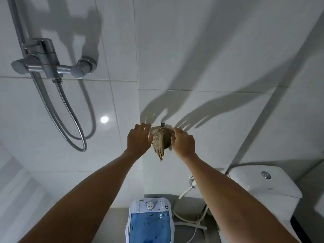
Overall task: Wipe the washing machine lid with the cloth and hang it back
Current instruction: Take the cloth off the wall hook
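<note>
Here your left hand [139,140] and right hand [184,142] reach up to the tan cloth [160,142], each gripping a side with curled fingers as it hangs at a small dark hook [162,124] on the tiled wall [192,58]. Below stands the washing machine [150,221], its blue lid [150,227] closed.

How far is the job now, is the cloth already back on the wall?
Whether the washing machine lid was wiped cannot be told here. In hand: both hands, left hand and right hand, hold the beige cloth at the wall hook. Left: letting go once it hangs.
</note>
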